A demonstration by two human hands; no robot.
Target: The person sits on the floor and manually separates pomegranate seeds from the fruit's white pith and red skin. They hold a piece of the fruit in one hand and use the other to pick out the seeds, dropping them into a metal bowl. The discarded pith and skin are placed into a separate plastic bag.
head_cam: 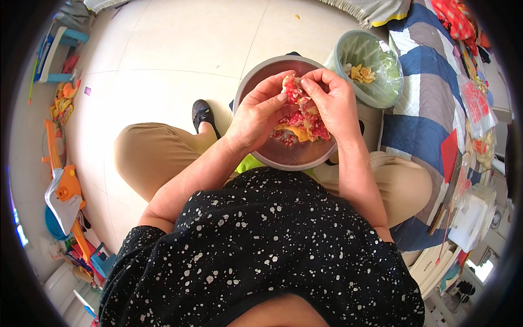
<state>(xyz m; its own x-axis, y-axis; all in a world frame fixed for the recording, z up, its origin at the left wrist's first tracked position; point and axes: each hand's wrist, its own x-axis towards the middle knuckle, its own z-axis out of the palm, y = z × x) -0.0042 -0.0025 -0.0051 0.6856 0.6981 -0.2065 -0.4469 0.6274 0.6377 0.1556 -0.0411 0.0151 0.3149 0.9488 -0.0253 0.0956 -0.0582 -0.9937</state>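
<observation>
Between my legs stands a round metal basin with small holes in its bottom. Over it, my left hand holds a piece of pomegranate with red seeds on it. My right hand pinches the upper edge of the same piece between thumb and fingers. Beneath the hands lie larger broken pomegranate chunks with yellowish rind and seeds attached. Loose pomegranate seeds are gathered in the basin's lower left. My fingers partly hide the held piece.
Right of the basin stands a waste bin with a clear liner, holding yellowish peel. A blue, grey and white quilted cover runs along the right. Children's toys line the left wall. A small scrap lies on the tiled floor.
</observation>
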